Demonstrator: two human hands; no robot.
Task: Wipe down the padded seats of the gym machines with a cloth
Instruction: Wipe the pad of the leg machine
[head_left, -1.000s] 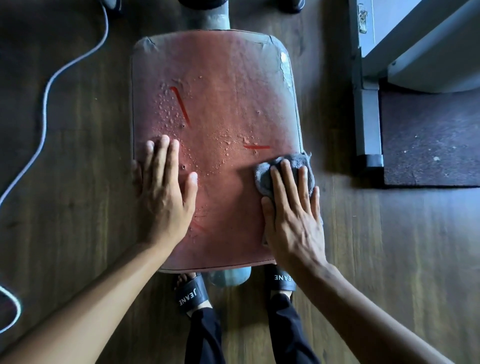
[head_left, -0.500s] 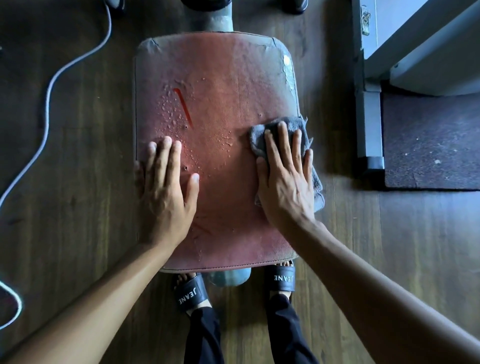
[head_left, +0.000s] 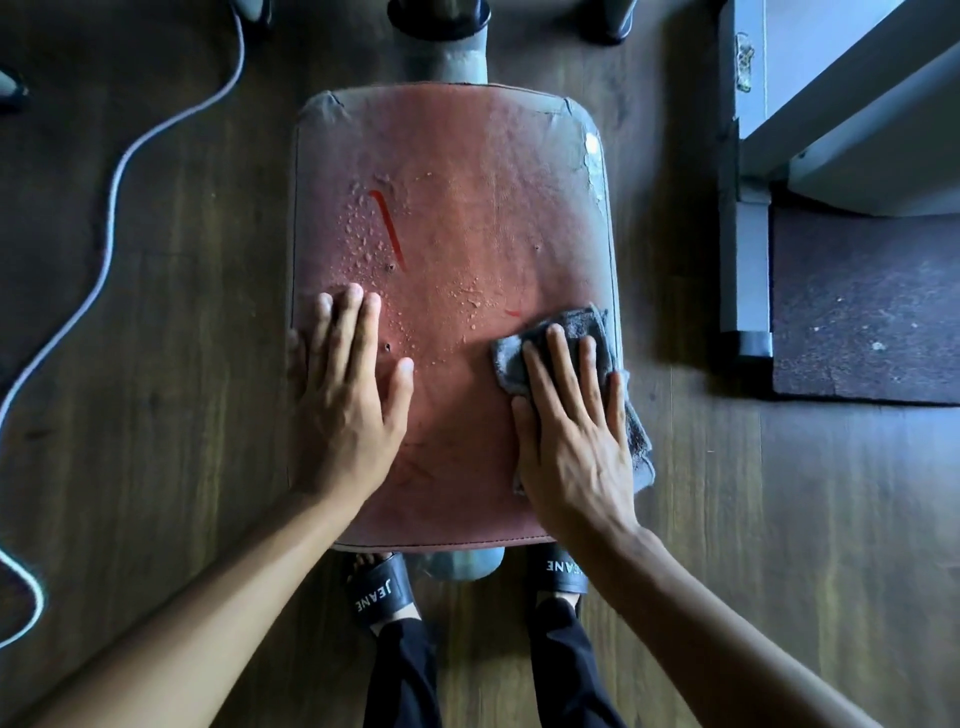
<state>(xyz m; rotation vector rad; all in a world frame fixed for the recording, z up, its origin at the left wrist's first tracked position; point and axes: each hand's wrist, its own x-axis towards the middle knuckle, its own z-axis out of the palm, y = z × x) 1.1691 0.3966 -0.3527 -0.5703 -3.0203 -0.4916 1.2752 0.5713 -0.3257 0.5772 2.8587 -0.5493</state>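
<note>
As a person bends over a worn red padded seat (head_left: 467, 171), the right hand (head_left: 571, 441) lies flat, fingers straight, on a grey cloth (head_left: 582, 327) pressed to the pad at its right edge, towards the person's end. Much of the cloth is hidden under the palm, and a fold hangs over the seat's side. The left hand (head_left: 348, 410) rests open on the bare pad by the left edge, holding nothing. Specks (head_left: 363, 239) around a red streak (head_left: 387, 226) could be droplets or blistered covering; it is hard to tell which. The grey support tube (head_left: 441, 57) is cut off at the top. The seat's near edge partly covers two black slides (head_left: 379, 592) on the wooden floor (head_left: 182, 415). A white cable (head_left: 119, 171) runs out of view at left. A grey machine frame (head_left: 743, 234) is cropped at upper right.
</note>
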